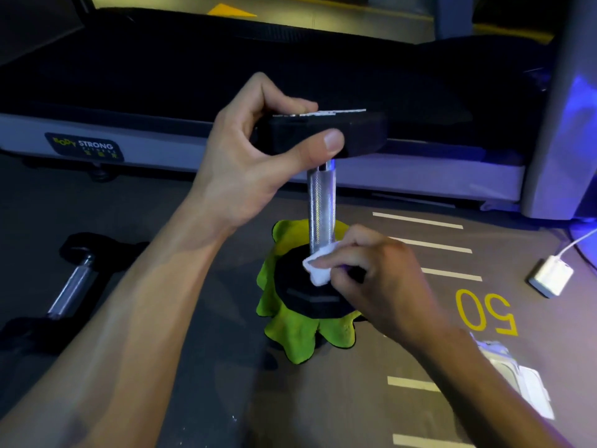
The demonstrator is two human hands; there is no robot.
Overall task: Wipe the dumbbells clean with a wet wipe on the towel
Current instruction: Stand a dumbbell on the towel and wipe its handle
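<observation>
Two hands work one upright dumbbell [321,202] at frame centre, standing on the green towel [297,337]. Left hand [248,163] grips its top head. Right hand [371,270] pinches the white wipe [318,268] against the handle base.

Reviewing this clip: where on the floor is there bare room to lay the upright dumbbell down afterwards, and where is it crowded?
Bare floor lies between the second dumbbell on the left and the green towel, though the left forearm crosses above it. Another patch lies near the painted 50, between the towel and the white adapter. Crowded: the towel itself, under the upright dumbbell, and the bottom right, by the white packet.

Left hand [245,156] steadies upright dumbbell [321,205]; right hand [371,270] wipes.
</observation>
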